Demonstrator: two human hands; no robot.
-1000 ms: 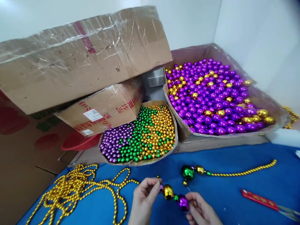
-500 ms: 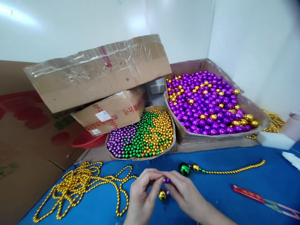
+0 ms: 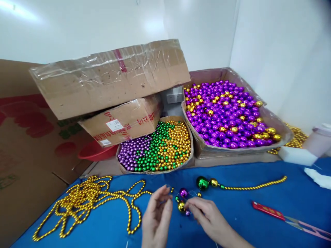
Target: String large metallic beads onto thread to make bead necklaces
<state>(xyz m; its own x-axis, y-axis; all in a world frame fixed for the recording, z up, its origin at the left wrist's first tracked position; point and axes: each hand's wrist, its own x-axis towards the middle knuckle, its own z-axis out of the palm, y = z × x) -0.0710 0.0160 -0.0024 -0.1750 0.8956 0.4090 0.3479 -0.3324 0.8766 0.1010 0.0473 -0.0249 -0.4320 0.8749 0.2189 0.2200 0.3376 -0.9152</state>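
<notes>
My left hand [image 3: 156, 216] and my right hand [image 3: 207, 217] work close together over the blue cloth [image 3: 232, 220] at the bottom centre. Between them lies a short run of beads: a purple ball [image 3: 183, 192], a gold ball [image 3: 181, 206] and small green and purple beads. My right hand pinches the strand next to the gold ball. The left hand's fingers are curled in a pinch near the strand's left end; what they hold is too fine to see. Just beyond sit a green ball [image 3: 202, 183] and a gold ball [image 3: 213, 182] joined to a gold bead chain [image 3: 256, 186].
A pile of gold bead chain [image 3: 85, 201] lies at the left. A small box of mixed purple, green and gold beads [image 3: 157, 146] and a large box of purple and gold balls [image 3: 230, 113] stand behind. Red-handled snips [image 3: 284, 217] lie at the right. Cardboard cartons [image 3: 111, 79] are stacked at the back left.
The hands have drawn slightly apart and the beaded run now lies between them on the cloth, purple ball uppermost. The camera has tilted up since a second ago.
</notes>
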